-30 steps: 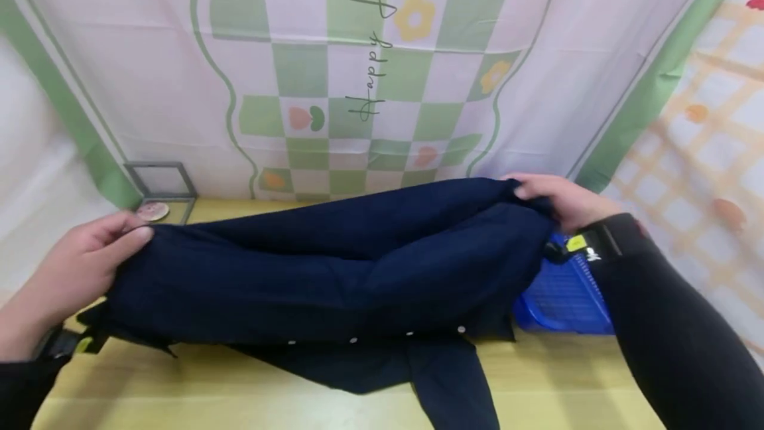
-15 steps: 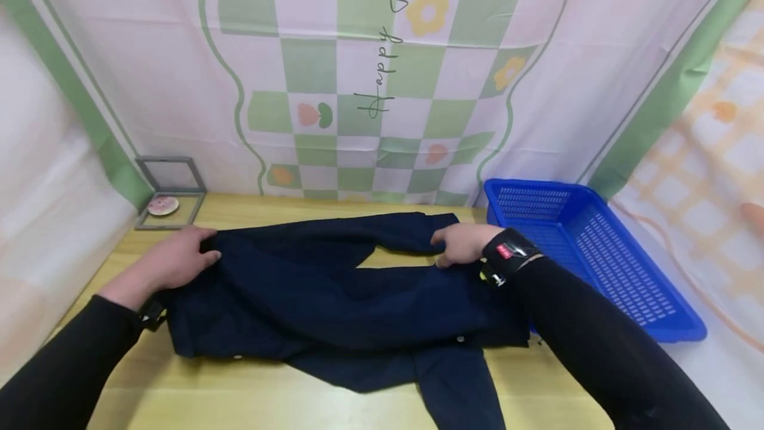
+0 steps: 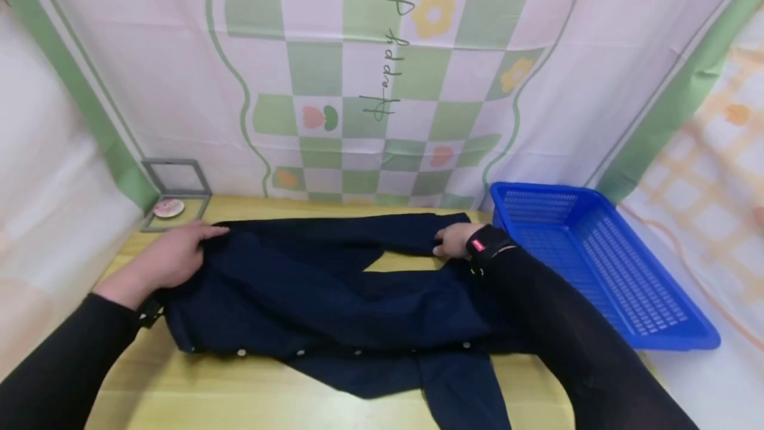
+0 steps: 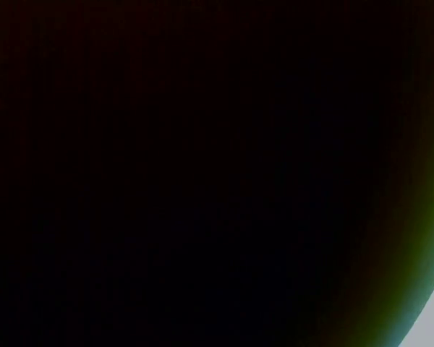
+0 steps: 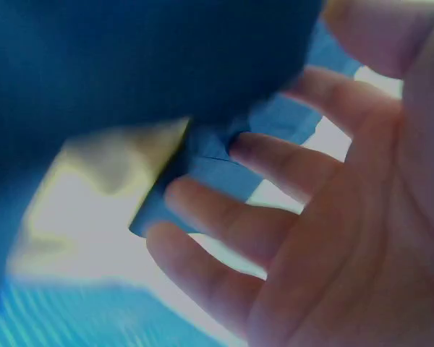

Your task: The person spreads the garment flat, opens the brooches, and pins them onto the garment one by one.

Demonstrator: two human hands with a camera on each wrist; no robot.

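A dark navy button-up shirt (image 3: 334, 297) lies folded over on the wooden table, its pale buttons along the near edge. One sleeve (image 3: 462, 387) sticks out toward me; another (image 3: 394, 231) runs along the back. My left hand (image 3: 170, 256) rests at the shirt's back left corner, index finger stretched along the edge; its thumb is hardly visible. On the back sleeve's right end lies my right hand (image 3: 456, 241). In the right wrist view, that hand (image 5: 304, 210) has loosely bent, spread fingers touching the cloth. The left wrist view is almost wholly dark.
A blue plastic basket (image 3: 650, 338) stands right of the shirt, partly behind my right forearm. A grey hinged frame (image 3: 176, 192) with a small pink-and-white round item (image 3: 168, 208) sits at the back left. A patterned curtain (image 3: 370, 71) hangs behind the table (image 3: 334, 410).
The shirt, held up and stretched between both hands a second ago, has come down onto the table. My hands have moved closer together, and the right hand has eased its hold on the cloth.
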